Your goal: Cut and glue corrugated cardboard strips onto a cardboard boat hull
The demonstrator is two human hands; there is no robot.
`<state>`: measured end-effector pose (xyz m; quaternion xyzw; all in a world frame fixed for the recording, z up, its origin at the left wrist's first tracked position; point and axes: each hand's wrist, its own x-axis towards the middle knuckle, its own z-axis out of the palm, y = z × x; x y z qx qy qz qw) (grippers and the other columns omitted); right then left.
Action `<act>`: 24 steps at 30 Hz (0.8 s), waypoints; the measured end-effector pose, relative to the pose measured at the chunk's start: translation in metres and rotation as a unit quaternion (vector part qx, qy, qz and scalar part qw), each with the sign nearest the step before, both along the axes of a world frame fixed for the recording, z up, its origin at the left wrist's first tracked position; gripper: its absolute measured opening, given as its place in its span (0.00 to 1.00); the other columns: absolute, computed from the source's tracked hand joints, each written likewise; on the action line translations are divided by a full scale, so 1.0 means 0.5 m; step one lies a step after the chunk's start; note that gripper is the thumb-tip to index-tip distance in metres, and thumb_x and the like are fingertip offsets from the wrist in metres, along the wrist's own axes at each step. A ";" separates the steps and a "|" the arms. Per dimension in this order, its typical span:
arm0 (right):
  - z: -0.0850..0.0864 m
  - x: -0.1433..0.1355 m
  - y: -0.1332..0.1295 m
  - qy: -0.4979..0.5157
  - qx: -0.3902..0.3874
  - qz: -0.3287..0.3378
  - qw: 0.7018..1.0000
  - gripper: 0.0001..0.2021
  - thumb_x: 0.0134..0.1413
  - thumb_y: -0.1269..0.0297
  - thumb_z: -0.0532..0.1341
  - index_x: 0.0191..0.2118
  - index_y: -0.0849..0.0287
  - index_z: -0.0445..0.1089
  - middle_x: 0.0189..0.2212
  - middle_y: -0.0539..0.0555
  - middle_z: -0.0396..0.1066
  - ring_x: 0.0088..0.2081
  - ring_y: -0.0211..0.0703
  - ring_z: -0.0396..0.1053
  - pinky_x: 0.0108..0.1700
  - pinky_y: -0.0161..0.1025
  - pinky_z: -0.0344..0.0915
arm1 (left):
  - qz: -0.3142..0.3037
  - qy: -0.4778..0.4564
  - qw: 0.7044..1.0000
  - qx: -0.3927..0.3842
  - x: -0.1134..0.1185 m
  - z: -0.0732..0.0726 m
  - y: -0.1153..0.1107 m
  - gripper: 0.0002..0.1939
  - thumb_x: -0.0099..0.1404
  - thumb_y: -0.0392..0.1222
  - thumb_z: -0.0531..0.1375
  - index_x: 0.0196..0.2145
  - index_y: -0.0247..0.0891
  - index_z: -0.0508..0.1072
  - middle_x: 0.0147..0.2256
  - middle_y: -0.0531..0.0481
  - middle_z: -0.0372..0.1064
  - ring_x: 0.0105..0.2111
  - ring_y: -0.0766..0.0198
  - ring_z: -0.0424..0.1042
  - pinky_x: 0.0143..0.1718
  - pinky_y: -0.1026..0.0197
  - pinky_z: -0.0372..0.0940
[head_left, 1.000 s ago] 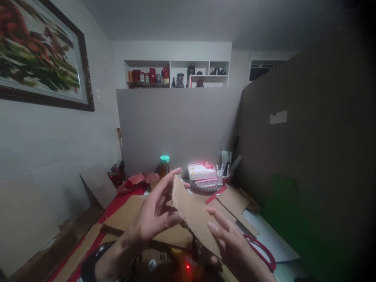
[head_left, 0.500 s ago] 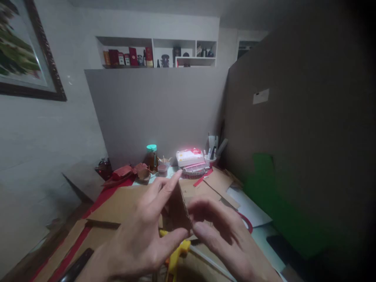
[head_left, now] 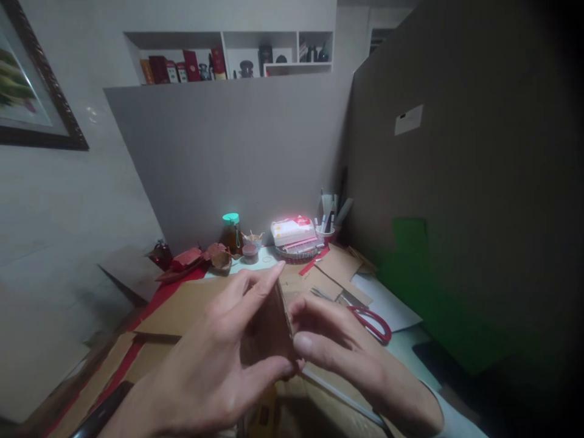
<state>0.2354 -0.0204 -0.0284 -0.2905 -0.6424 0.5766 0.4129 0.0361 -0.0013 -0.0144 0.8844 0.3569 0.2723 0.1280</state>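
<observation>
Upright between my hands stands a folded piece of cardboard (head_left: 267,331), its thin edge turned toward me. My left hand (head_left: 212,350) grips it from the left, fingertips at the top and thumb at the bottom. On the other side, the bent fingers and thumb of my right hand (head_left: 349,353) close on the piece's right edge. Below them lies a yellow glue gun (head_left: 267,410), dim and mostly covered by my left hand. A whitish glue stick (head_left: 340,392) slants away under my right wrist. Red-handled scissors (head_left: 387,331) rest just beyond my right hand.
Flat cardboard sheets (head_left: 182,307) cover the table's left side, and more cardboard pieces (head_left: 340,264) lie at the right. Toward the back are a bottle with a green lid (head_left: 232,228), a basket (head_left: 296,254) holding packets, and a pen cup (head_left: 325,230). Grey panels (head_left: 237,146) enclose the table.
The view has tipped downward. My right hand has shifted slightly, and more of the scissors shows. The glue gun is now more hidden below my hands. Both hands keep hold of the cardboard.
</observation>
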 end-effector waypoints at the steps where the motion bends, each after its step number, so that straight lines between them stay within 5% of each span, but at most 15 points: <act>1: 0.001 -0.001 0.000 -0.002 -0.003 -0.003 1.000 0.10 0.59 0.59 0.61 0.34 0.59 0.61 0.31 0.50 0.66 0.35 0.40 0.64 0.38 0.36 0.62 | -0.004 0.002 1.000 0.001 0.000 0.000 0.000 0.45 0.61 0.39 0.64 0.67 0.57 0.43 0.54 0.50 0.57 0.51 0.58 0.62 0.51 0.55 0.63; 12: -0.006 0.006 0.006 0.021 -0.003 0.038 0.999 0.03 0.60 0.66 0.58 0.35 0.59 0.64 0.30 0.49 0.65 0.34 0.38 0.65 0.37 0.35 0.63 | -0.037 0.023 0.999 -0.006 -0.007 0.007 -0.007 0.48 0.62 0.40 0.64 0.68 0.60 0.39 0.53 0.50 0.59 0.56 0.54 0.61 0.52 0.56 0.67; 18: -0.009 0.001 0.005 0.038 0.007 0.053 0.998 0.10 0.62 0.59 0.59 0.33 0.58 0.61 0.28 0.49 0.64 0.32 0.39 0.63 0.38 0.37 0.63 | -0.045 0.013 0.999 -0.019 -0.003 0.009 -0.007 0.48 0.60 0.37 0.65 0.68 0.59 0.41 0.53 0.50 0.59 0.54 0.55 0.64 0.52 0.57 0.67; 24: -0.020 -0.001 0.009 0.067 -0.017 0.063 0.996 0.08 0.62 0.63 0.58 0.33 0.58 0.61 0.26 0.48 0.65 0.30 0.38 0.64 0.47 0.44 0.62 | -0.063 0.006 0.997 -0.036 -0.005 0.008 -0.008 0.48 0.61 0.37 0.64 0.67 0.62 0.40 0.50 0.51 0.60 0.56 0.52 0.62 0.45 0.58 0.71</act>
